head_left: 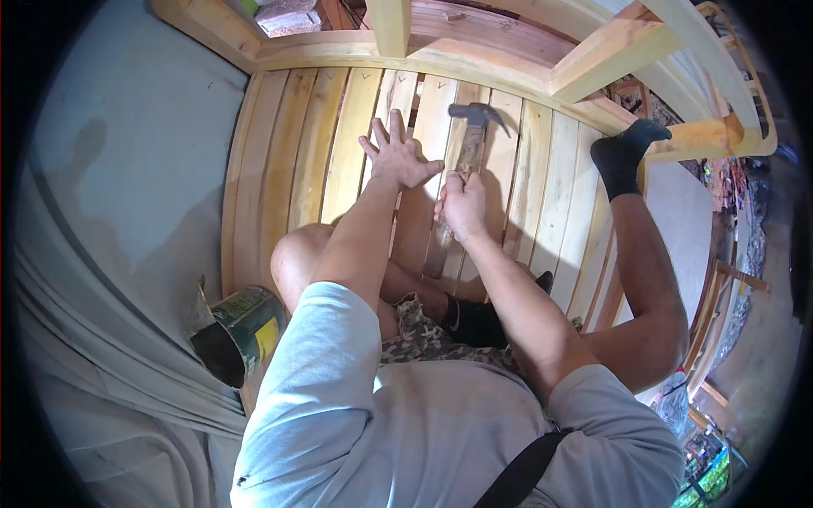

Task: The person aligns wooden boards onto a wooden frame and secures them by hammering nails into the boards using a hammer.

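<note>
My left hand (400, 159) is spread over the pale wooden slats (345, 140), fingers apart and pointing toward the frame rail. Beside it on the right, my right hand (462, 203) is wrapped round the wooden handle of a claw hammer (471, 140). The hammer's dark head points away from me, with its claw to the right. Whether the hammer touches the slats cannot be made out. Small pencil marks show near the far ends of several slats.
A wooden rail (339, 52) with uprights borders the far side. An open green tin (246, 330) lies tipped at the left, near grey cloth (110, 364). My legs rest on the slats, one black-socked foot (622, 157) by the right corner.
</note>
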`<action>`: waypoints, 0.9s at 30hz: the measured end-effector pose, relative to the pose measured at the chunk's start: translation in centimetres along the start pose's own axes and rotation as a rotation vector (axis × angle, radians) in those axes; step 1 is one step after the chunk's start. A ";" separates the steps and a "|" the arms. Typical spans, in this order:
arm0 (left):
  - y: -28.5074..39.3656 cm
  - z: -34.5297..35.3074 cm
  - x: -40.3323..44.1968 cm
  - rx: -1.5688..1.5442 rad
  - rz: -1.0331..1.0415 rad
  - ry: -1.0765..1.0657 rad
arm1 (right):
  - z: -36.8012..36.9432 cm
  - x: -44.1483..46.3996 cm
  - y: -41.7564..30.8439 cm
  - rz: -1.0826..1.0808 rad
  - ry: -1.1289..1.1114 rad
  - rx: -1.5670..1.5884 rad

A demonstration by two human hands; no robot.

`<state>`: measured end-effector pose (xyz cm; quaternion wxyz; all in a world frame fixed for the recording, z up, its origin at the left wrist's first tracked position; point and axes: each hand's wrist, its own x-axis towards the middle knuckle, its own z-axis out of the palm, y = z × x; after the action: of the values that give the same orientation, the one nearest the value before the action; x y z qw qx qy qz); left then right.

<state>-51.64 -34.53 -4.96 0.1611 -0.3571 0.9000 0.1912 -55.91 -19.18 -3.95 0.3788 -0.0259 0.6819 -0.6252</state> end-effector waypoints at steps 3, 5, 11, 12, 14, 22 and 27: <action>0.3 0.2 0.1 0.013 -0.012 0.010 | -1.1 0.4 -1.2 0.178 -0.093 -0.040; 0.7 -0.3 0.0 0.052 -0.039 -0.026 | -2.6 0.4 -1.9 0.184 -0.112 0.006; 3.4 -2.6 -1.5 0.053 -0.100 -0.057 | -6.1 -1.9 1.1 0.251 -0.008 0.150; 3.7 -2.6 -1.6 0.035 -0.120 -0.055 | -6.8 -1.9 1.6 0.254 -0.008 0.156; 5.3 -2.5 -1.3 0.015 -0.151 -0.064 | -8.1 -1.7 1.8 0.208 -0.053 0.022; 7.0 -3.5 -2.1 0.006 -0.148 -0.099 | -11.3 3.6 4.4 0.047 -0.112 -0.564; 5.6 0.0 -0.9 0.017 -0.148 0.086 | -11.6 4.1 4.6 0.053 -0.251 -0.392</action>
<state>-54.99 -30.23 -3.31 0.1390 -0.4292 0.8788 0.1554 -63.21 -10.60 -10.77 0.4648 -0.1586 0.7383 -0.4623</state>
